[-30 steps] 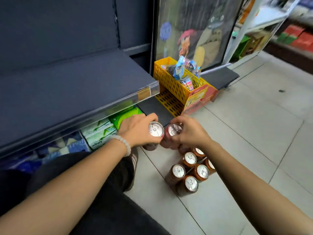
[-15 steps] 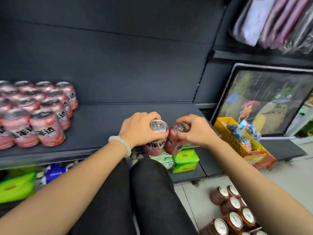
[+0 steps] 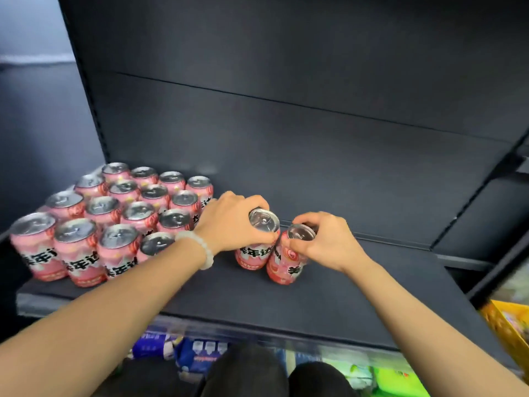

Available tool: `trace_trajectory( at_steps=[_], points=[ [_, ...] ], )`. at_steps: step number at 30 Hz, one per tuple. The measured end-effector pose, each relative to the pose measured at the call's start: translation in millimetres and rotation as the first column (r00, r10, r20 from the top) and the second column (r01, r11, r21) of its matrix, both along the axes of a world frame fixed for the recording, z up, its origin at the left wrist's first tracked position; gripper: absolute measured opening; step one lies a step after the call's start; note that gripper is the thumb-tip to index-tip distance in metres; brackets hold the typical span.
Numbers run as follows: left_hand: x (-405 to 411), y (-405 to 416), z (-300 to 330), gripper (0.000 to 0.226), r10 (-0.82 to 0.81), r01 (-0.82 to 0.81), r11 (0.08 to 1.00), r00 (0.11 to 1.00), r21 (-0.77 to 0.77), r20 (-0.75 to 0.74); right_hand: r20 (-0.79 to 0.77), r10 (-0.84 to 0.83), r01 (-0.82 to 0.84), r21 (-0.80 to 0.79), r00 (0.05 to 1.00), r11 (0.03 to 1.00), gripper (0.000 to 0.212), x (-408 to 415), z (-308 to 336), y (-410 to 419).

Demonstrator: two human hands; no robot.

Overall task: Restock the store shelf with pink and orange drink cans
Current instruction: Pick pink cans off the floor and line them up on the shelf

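your l hand is clamped on an upright pink can just right of the stocked block, r hand grips a tilted one beside it, so slide left w/ the l first.

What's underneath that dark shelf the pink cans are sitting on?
Below the dark shelf show blue packets and green packs. The shelf and the person's knees cover the rest of that lower level.
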State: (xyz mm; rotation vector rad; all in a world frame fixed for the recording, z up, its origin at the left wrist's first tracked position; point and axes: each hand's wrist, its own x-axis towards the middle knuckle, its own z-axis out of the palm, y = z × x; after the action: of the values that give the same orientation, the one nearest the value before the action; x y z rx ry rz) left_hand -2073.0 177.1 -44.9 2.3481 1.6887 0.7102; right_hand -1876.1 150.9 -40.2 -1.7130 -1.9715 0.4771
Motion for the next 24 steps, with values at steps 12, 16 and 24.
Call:
trace_trajectory(
  at_steps=[12,16,24],
  points=[
    [-49.8,129.0,-23.1,0.047,0.087,-0.09,0.994,0.994,-0.054,-0.067,0.028,0.006,-0.006,0.01,1.0,1.0,0.024,-57.6,-31.9,138.3],
    [-65.1,148.2,-29.8,0.046,0.095,-0.104,0.991,0.991,-0.084,-0.098,-0.003,-0.053,0.053,0.038,0.999,0.998,0.03,-75.8,-39.3,156.2],
    [-66.3,153.4,-27.6,0.057,0.077,-0.094,0.993,0.972,-0.065,-0.221,0.086,0.127,-0.122,-0.062,0.988,0.991,0.043,-66.7,-38.0,160.0]
  ],
)
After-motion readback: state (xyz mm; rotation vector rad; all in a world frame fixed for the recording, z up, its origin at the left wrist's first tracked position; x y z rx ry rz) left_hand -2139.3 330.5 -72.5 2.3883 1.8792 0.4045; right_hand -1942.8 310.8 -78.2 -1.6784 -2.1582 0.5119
